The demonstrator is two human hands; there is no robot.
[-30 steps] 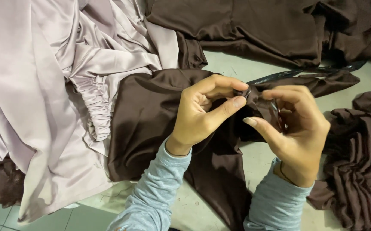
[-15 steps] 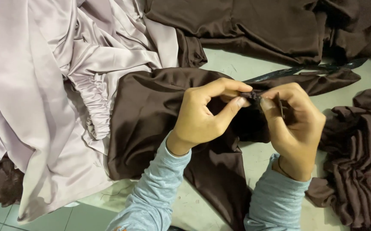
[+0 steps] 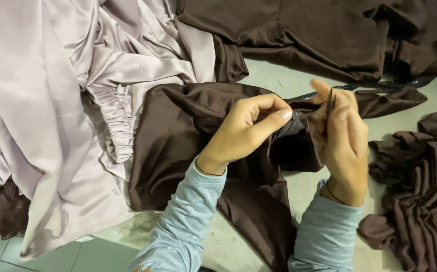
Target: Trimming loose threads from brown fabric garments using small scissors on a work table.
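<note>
Fingers [image 3: 274, 117] of the left hand [image 3: 243, 132] pinch a fold of the dark brown cloth [image 3: 188, 136] at centre; it looks soft, light and slippery, best gripped at a bunched edge. At three o'clock the right hand [image 3: 342, 143] grips a small dark tool [image 3: 330, 103]. Lilac satin [image 3: 52, 100] spreads at ten o'clock. No packages or labels show.

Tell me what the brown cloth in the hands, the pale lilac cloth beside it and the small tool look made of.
Brown cloth: smooth woven fabric, soft sheen, probably satin-like. Lilac cloth: glossier, likely satin, bright highlights along folds and a gathered edge. Small tool in the right hand: dark, thin, possibly metal; too small to tell.
</note>
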